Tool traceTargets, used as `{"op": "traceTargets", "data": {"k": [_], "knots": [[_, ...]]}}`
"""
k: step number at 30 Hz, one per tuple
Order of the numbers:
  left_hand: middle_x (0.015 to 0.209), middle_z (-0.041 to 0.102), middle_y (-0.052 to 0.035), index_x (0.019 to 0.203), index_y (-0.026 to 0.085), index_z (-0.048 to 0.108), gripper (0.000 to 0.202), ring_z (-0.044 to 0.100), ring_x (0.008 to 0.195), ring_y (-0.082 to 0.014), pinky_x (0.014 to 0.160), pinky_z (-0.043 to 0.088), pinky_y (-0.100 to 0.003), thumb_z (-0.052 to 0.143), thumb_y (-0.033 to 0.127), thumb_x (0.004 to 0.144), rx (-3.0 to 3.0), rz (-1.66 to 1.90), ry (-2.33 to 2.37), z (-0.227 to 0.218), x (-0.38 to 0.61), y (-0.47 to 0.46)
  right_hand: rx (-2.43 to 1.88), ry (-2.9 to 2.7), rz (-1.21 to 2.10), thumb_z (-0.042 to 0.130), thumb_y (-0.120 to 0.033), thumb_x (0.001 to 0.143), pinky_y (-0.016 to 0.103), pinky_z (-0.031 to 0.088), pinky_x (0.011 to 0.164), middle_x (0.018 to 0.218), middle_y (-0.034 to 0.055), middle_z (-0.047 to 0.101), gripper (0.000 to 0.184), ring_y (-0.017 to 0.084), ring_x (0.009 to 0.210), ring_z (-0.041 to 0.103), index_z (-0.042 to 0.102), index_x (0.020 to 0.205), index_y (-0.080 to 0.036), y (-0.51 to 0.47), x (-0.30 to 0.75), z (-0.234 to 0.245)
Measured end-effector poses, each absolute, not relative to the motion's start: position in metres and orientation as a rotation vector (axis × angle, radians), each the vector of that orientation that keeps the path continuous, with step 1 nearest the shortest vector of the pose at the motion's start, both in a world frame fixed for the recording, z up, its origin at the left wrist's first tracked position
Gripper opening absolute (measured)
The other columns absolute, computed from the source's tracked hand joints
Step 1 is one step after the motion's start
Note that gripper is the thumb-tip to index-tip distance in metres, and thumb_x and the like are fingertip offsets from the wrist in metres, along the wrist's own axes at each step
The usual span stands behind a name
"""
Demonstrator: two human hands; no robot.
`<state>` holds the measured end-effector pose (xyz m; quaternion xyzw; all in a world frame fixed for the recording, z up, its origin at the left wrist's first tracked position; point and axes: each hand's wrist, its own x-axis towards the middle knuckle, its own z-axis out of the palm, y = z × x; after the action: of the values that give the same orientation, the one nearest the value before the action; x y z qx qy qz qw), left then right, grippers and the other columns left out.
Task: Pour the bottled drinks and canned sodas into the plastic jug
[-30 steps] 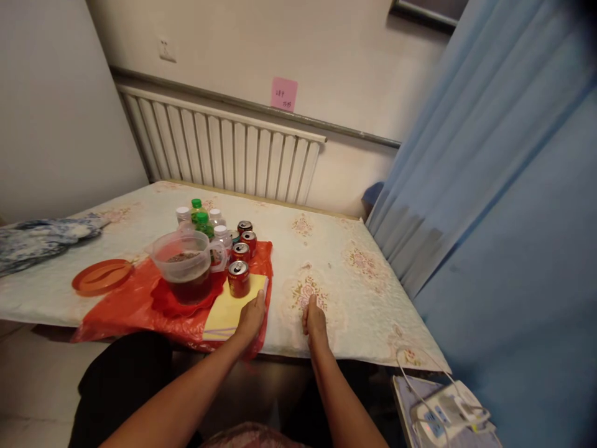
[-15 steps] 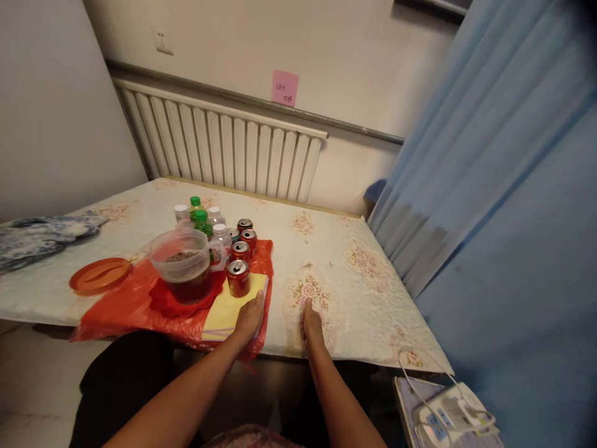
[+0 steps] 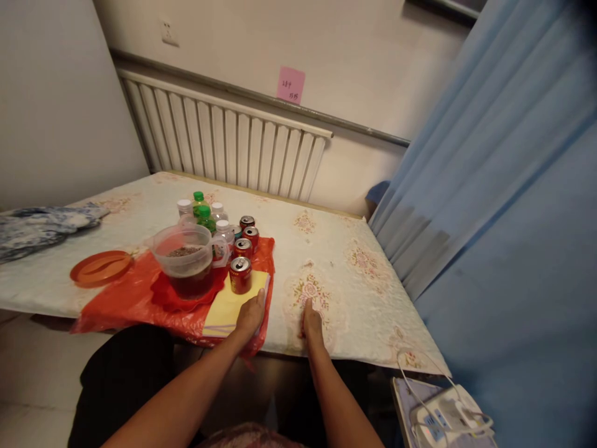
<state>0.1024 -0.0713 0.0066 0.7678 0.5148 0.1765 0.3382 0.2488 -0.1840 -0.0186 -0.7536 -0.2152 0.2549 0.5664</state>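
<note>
My left hand [image 3: 250, 315] rests at the right edge of a yellow paper pad [image 3: 222, 311], its fingers stretched forward with the thumb on top. Nothing shows in its grasp. To its right, my right hand [image 3: 312, 323] is held on edge over the flowered table cover [image 3: 345, 317], thumb up and fingers partly hidden, holding nothing I can see. A red drink can [image 3: 241, 277] stands on the pad, close beyond the left hand. Left of the pad, a clear plastic jug [image 3: 189, 264] with dark contents sits on a red dish [image 3: 163, 295].
Several opened cans [image 3: 243, 249] and bottles with green or white caps [image 3: 205, 219] cluster behind the jug. A red plastic sheet [image 3: 116, 308] lies under them. An orange lid [image 3: 101, 269] and patterned cloth [image 3: 46, 227] lie left. A power strip [image 3: 448, 417] with cables sits lower right.
The camera view has shifted slightly. Both hands keep practically the same place and pose, and the objects on the table stand as before.
</note>
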Motion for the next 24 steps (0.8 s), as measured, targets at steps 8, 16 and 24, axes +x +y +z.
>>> {"op": "traceTargets", "data": {"k": [8, 16, 24], "knots": [[0.089, 0.074, -0.0194, 0.086, 0.011, 0.070, 0.067, 0.069, 0.090, -0.0296, 0.080, 0.047, -0.035, 0.015, 0.046, 0.098, 2.008, 0.445, 1.345, 0.0118, 0.1011, -0.0742, -1.836, -0.385, 0.692, 0.031, -0.073, 0.087, 0.026, 0.035, 0.026, 0.034, -0.0050, 0.033, 0.060, 0.015, 0.025, 0.040, 0.040, 0.052, -0.026, -0.1836, 0.2510, -0.0190], [0.098, 0.074, -0.0203, 0.093, 0.009, 0.070, 0.065, 0.069, 0.096, -0.0287, 0.083, 0.047, -0.033, 0.015, 0.043, 0.100, 2.035, 0.421, 1.353, 0.0131, 0.1012, -0.0755, -1.858, -0.343, 0.730, 0.031, -0.068, 0.090, 0.025, 0.038, 0.025, 0.036, -0.0057, 0.034, 0.058, 0.014, 0.026, 0.042, 0.042, 0.055, -0.024, -0.1831, 0.2508, -0.0167], [0.096, 0.075, -0.0187, 0.093, 0.009, 0.071, 0.067, 0.070, 0.096, -0.0280, 0.082, 0.047, -0.032, 0.013, 0.043, 0.100, 2.075, 0.398, 1.354, 0.0114, 0.1022, -0.0748, -1.861, -0.331, 0.773, 0.033, -0.066, 0.092, 0.022, 0.038, 0.024, 0.036, -0.0063, 0.034, 0.057, 0.013, 0.026, 0.043, 0.043, 0.057, -0.023, -0.1830, 0.2531, -0.0158]]}}
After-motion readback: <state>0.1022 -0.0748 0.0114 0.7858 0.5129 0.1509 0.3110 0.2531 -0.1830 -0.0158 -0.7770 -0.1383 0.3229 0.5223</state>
